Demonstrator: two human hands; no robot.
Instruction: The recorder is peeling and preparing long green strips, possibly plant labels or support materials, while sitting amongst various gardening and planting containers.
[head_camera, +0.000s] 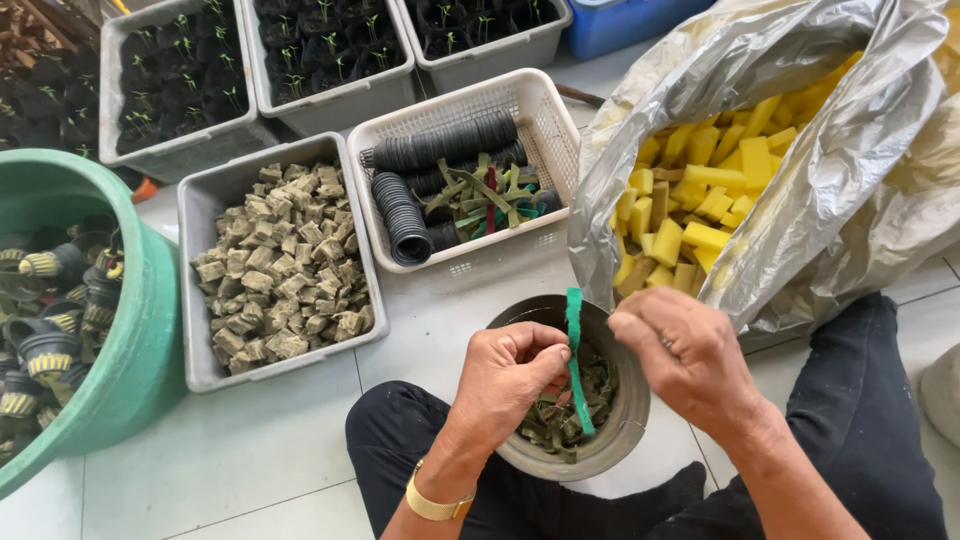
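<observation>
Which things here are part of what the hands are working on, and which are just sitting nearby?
In hand:
- green strip, pinched between left hand and right hand
- round bowl of wet green strips under the hands

Lying about:
- grey crate of brownish cubes
- white basket with stacked black net pots and strips
- plastic bag of yellow sponge pieces
- green tub of pots
- seedling trays

Crinkled clear plastic bag (800, 150) of yellow sponge pieces (700, 200), upper right
</observation>
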